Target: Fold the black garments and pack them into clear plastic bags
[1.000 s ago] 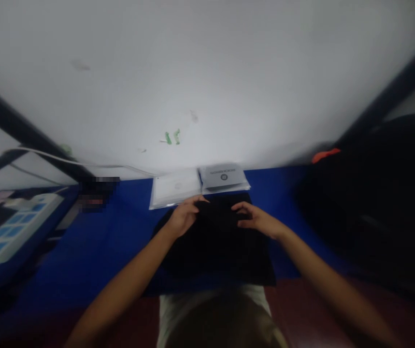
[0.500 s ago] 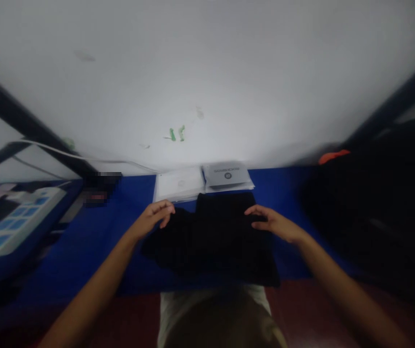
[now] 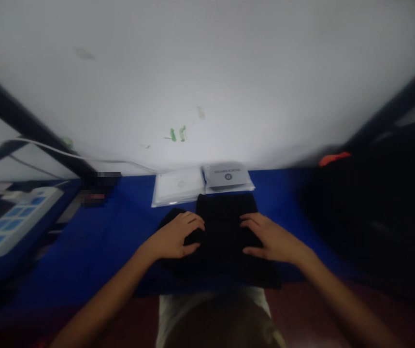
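Note:
A black cloth piece [image 3: 223,237], apparently a garment, lies on the blue-covered table [image 3: 120,232] in front of me. On its left part rests my left hand [image 3: 178,237], thumb and fingers apart. My right hand [image 3: 267,237] lies on the cloth's right side, also with the fingers spread. Both hands touch the fabric without gripping it. The cloth is so dark that its folds and exact kind cannot be made out.
Behind the cloth lie flat white plastic packets [image 3: 180,186] and a grey printed packet [image 3: 228,176]. A white power strip [image 3: 15,222] is at left, with a white cable [image 3: 84,157] along the wall. A large dark mass [image 3: 381,217] fills the right.
My left hand has moved right and toward me onto the cloth, and the cloth's left part is drawn inward. My right hand has come slightly nearer to me.

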A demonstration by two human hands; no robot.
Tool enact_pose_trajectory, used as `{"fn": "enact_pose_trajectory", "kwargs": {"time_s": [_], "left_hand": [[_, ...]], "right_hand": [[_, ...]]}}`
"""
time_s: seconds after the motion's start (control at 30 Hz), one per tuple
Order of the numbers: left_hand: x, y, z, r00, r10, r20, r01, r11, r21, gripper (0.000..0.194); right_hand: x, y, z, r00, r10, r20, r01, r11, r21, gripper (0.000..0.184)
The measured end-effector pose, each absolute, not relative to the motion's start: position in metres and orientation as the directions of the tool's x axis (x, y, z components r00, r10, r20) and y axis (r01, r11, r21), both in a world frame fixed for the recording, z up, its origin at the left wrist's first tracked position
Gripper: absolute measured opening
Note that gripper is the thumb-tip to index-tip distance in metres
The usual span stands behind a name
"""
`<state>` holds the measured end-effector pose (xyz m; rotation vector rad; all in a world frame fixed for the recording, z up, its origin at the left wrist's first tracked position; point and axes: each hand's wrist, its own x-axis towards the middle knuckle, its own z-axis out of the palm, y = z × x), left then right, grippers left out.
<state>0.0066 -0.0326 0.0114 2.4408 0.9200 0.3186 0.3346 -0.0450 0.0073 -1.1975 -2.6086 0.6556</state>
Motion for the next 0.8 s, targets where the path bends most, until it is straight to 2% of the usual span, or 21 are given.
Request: {"fn": "enact_pose_trajectory", "kwargs": {"time_s": [0.07,0.17,0.2,0.33,0.5,0.57,0.63,0.7,0.8], "left_hand": [[0.007,-0.029,0.011,0.719,0.69,0.08,0.552,-0.638,0.537,0.021],[0.006,-0.019,0.009,0.645,0.753,0.128,0.589,-0.597,0.545,0.015],[0.006,-0.014,0.008,0.619,0.774,0.132,0.599,-0.574,0.558,0.014],[0.006,0.01,0.001,0.549,0.828,0.115,0.613,-0.492,0.618,0.019],[0.011,0.04,-0.013,0.488,0.87,0.076,0.611,-0.402,0.682,0.031],[0.014,0.049,-0.019,0.46,0.886,0.053,0.656,-0.379,0.652,0.034],[0.016,0.056,-0.024,0.419,0.906,0.064,0.728,-0.377,0.572,0.035],[0.017,0.06,-0.028,0.373,0.922,0.1,0.783,-0.371,0.5,0.033],[0.018,0.058,-0.025,0.333,0.933,0.14,0.811,-0.359,0.462,0.025]], "right_hand": [[0.334,-0.045,0.007,-0.653,0.756,-0.039,0.693,0.576,-0.434,0.039],[0.338,-0.042,0.007,-0.65,0.757,-0.067,0.708,0.572,-0.415,0.01],[0.34,-0.04,0.008,-0.656,0.752,-0.064,0.699,0.573,-0.428,0.006],[0.347,-0.024,0.011,-0.623,0.782,-0.013,0.697,0.547,-0.463,0.013],[0.35,0.007,0.008,-0.487,0.874,0.0,0.82,0.457,-0.346,0.02],[0.348,0.019,0.003,-0.428,0.904,-0.006,0.866,0.408,-0.288,0.021],[0.346,0.027,-0.005,-0.367,0.93,-0.012,0.906,0.355,-0.231,0.02],[0.344,0.033,-0.014,-0.327,0.945,-0.016,0.929,0.318,-0.19,0.018],[0.342,0.037,-0.024,-0.294,0.956,-0.007,0.944,0.289,-0.162,0.019]]}}
